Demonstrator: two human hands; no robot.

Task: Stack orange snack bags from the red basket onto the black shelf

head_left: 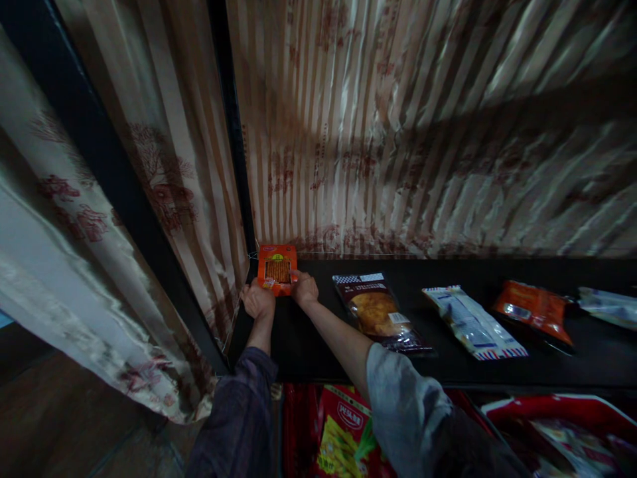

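Observation:
An orange snack package with a window showing brown food stands at the far left corner of the black shelf, close to the curtain. My left hand grips its lower left corner, with the fingers curled. My right hand holds its right edge, thumb on the front and the other fingers partly hidden. To the right of my right forearm lies a brown snack bag on the shelf.
Farther right on the shelf lie a white-blue packet, an orange bag and a pale packet. Patterned curtains hang behind and left, beside dark posts. Below are a red snack bag and a red-rimmed container.

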